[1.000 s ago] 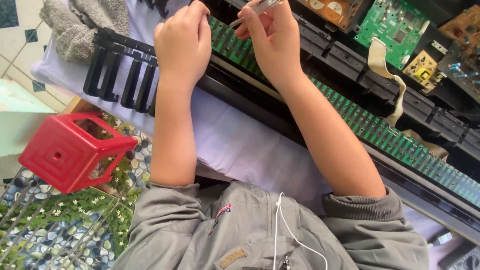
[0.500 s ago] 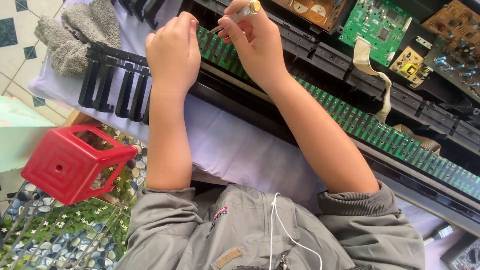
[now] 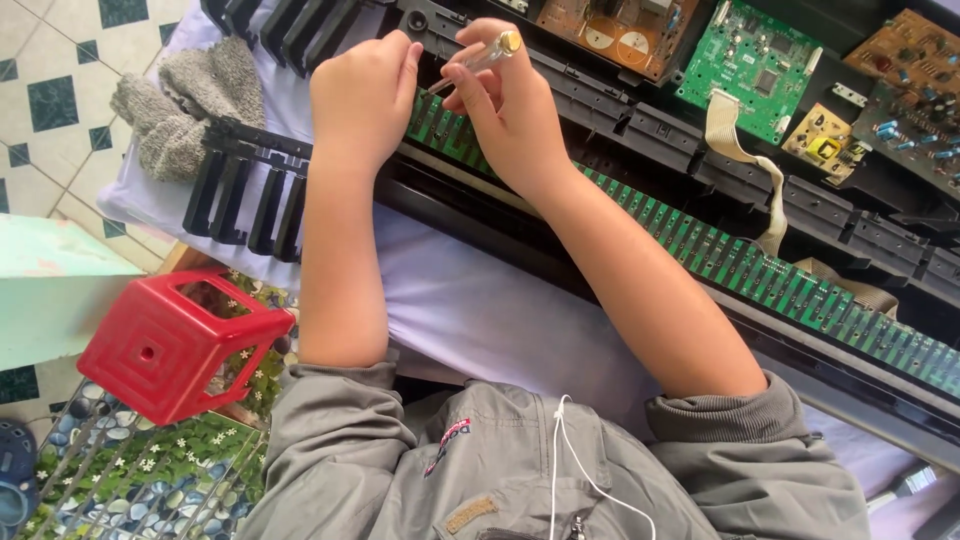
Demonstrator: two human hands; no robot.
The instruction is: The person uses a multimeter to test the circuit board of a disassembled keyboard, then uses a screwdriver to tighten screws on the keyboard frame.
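Right hand (image 3: 515,110) pinches clear-handled screwdriver (image 3: 478,60), fingers curled tight round shaft, yellow cap end up, tip hidden behind left hand. Left hand (image 3: 362,95) curled into loose fist just beside it, resting over long green circuit strip (image 3: 720,250); cannot tell what its fingers hold. Strip runs diagonally along open black keyboard chassis (image 3: 640,130). Beyond strip: green circuit board (image 3: 755,60), brown boards. Left of strip: block of detached black keys (image 3: 245,190), grey cloth (image 3: 190,105). Nearer than strip: red plastic stool (image 3: 170,345).
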